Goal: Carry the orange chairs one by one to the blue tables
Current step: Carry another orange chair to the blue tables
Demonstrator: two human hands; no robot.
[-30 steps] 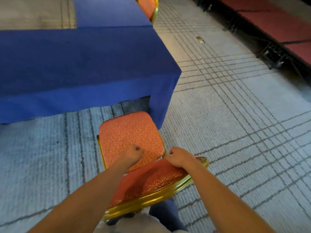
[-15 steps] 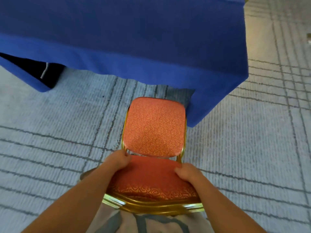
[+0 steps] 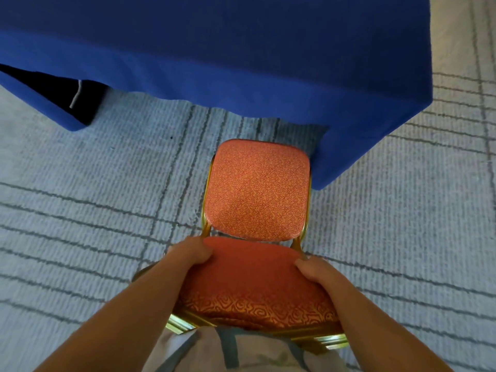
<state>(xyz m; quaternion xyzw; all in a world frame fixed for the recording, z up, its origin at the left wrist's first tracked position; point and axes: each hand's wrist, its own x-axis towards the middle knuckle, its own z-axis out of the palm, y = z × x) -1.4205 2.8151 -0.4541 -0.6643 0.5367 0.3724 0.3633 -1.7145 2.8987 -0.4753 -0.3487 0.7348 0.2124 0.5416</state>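
Chair legs hidden | left hand, right hand grip backrest, fingers curled | table cropped

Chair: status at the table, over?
Left hand and right hand grip the backrest's sides. Chair faces table, seat front near its hem. Cloth corner hangs right beside the seat's far right corner.

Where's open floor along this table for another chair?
Bare carpet left of the orange chair, running up to the hanging cloth of the blue table; more bare carpet right of the chair, past the cloth corner. Crowded at the seat's far right corner, right beside that cloth corner.
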